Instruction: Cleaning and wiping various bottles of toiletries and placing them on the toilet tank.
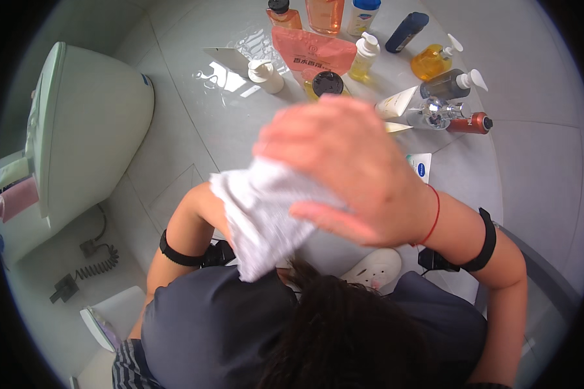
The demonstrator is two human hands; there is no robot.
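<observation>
Here, the right hand (353, 172), slightly blurred, grips a white cloth (266, 214) between fingers and thumb in front of the person's chest. The cloth hides the left hand, so I cannot tell whether that one is closed. Beyond them stand a white pump bottle (266, 76) and a pink pouch (305, 50); farther right, an amber pump bottle (429, 63); well left, a rounded white fixture (100, 107).

Grey tiles (544, 159) with thin, dark joints pave the floor; a white toilet (100, 104) stands at left, above a coiled dark hose (97, 264), while bright daylight glints off wet patches upward of centre
</observation>
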